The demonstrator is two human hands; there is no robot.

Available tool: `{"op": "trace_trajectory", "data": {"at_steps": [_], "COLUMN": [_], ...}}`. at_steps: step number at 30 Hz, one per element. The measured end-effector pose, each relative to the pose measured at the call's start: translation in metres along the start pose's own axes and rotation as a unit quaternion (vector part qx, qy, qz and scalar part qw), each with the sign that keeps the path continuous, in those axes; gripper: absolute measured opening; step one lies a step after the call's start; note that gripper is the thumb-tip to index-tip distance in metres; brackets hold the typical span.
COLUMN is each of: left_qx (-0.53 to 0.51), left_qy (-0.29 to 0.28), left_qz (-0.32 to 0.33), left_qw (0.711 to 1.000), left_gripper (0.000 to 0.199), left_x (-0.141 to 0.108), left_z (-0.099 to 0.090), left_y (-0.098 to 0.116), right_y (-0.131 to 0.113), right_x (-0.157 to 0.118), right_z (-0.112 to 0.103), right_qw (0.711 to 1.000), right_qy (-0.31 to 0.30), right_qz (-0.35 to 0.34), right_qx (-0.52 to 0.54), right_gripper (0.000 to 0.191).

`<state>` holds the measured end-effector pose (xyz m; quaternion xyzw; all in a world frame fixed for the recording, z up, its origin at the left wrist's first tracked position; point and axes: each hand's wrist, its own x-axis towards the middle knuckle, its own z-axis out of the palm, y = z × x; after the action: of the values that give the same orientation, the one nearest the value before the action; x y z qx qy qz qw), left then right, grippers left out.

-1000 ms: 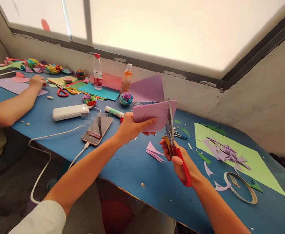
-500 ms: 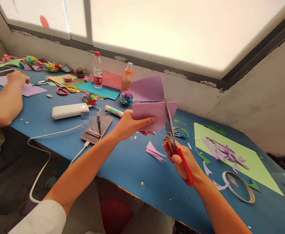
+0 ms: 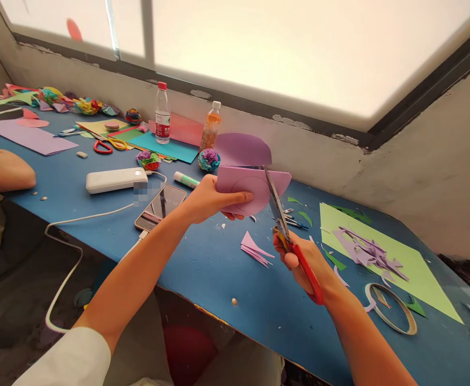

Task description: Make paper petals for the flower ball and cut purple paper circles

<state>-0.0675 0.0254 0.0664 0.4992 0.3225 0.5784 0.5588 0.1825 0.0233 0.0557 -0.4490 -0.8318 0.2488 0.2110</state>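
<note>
My left hand (image 3: 207, 199) grips light purple paper (image 3: 257, 187) from its left side, thumb pressed on the front. A circle is drawn in thin line on it, and its lower right edge is curved. Behind stands a darker purple flap (image 3: 243, 147) with a rounded top; whether it joins the front paper I cannot tell. My right hand (image 3: 299, 257) is closed round red-handled scissors (image 3: 277, 206). Their blades point up and left across the paper's right part, where a pointed strip sticks out. Purple offcuts (image 3: 255, 249) lie on the blue table below.
A phone (image 3: 160, 206) with a cable and a white power bank (image 3: 116, 180) lie left of my hands. Two bottles, a water bottle (image 3: 162, 115) and an orange one (image 3: 211, 127), stand behind. At right are a green sheet (image 3: 428, 284) and a tape ring (image 3: 391, 310). Another person's arm (image 3: 5, 171) rests at left.
The scissors' tips have moved left and slightly down across the paper. The rear flap's corner looked square and now looks rounded. The other person's hand has drawn back left, out of view.
</note>
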Motion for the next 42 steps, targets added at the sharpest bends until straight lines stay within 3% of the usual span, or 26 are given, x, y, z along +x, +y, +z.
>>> {"op": "trace_trajectory", "data": {"at_steps": [6, 18, 33, 39, 42], "left_qx": [0.049, 0.081, 0.161, 0.171, 0.132], "left_qy": [-0.013, -0.018, -0.046, -0.045, 0.039], "left_qz": [-0.023, -0.046, -0.106, -0.105, -0.032], "left_qw": [0.998, 0.996, 0.98, 0.979, 0.99], "left_gripper": [0.028, 0.025, 0.027, 0.029, 0.034], "left_x": [-0.001, -0.003, -0.009, -0.007, -0.001], "left_z": [-0.005, -0.013, -0.028, -0.034, -0.026], "left_y": [0.005, 0.014, 0.028, 0.027, 0.018], "right_y": [-0.004, 0.0, 0.008, 0.005, -0.001], "right_x": [0.001, 0.003, 0.005, 0.005, 0.003], "right_z": [-0.008, -0.007, -0.004, -0.001, 0.009], "right_qw": [0.998, 0.994, 0.993, 0.996, 0.996], "right_qy": [-0.013, -0.034, -0.066, -0.08, -0.074], "right_qz": [-0.022, -0.049, -0.038, 0.007, 0.035], "right_qx": [-0.049, -0.096, -0.091, -0.025, 0.041], "right_gripper": [0.039, 0.045, 0.024, 0.038, 0.059]}}
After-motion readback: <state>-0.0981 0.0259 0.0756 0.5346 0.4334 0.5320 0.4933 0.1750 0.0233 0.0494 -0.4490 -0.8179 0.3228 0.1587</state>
